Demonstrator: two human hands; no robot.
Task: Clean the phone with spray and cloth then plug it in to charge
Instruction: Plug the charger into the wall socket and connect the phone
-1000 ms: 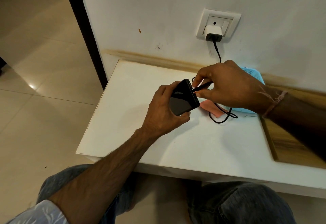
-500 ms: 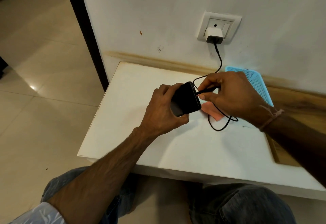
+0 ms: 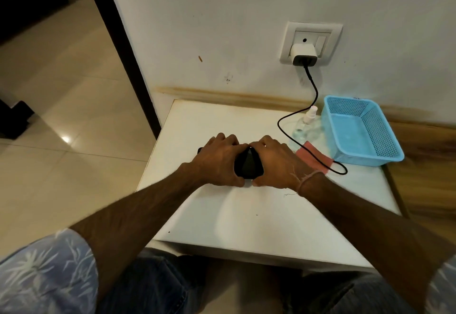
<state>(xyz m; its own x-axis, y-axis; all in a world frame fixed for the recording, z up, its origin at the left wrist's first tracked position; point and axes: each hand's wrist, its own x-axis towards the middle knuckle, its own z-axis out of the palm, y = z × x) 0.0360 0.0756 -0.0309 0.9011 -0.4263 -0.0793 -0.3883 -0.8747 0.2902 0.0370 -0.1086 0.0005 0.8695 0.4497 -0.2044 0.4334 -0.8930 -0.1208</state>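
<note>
The phone point(image 3: 248, 165) is being held low over the white table point(image 3: 246, 215), clasped between both hands. The left hand point(image 3: 218, 163) is being curled over its left side, fingers wrapped across the top and thumb tucked at the near edge. The right hand point(image 3: 276, 163) is being closed on the right side in the same way, and the fingertips of the two hands are nearly meeting above the dark glass.

Only a wedge of the phone is being shown between the hands, dark face up. A dark tip is being left uncovered beyond the left knuckles, so the long axis is probably lying left to right, though most of the body is covered.

The black cable point(image 3: 316, 92) is being led down from the white charger point(image 3: 303, 54), which is sitting in the wall socket point(image 3: 287, 42) far beyond the right hand. It is looping across a pink cloth point(image 3: 319, 154) just right of the right hand and running back under that wrist; its end is being hidden by the hand. A clear spray bottle point(image 3: 304, 123) is standing beyond the right hand, beside a blue basket point(image 3: 377, 131) further right.
</note>
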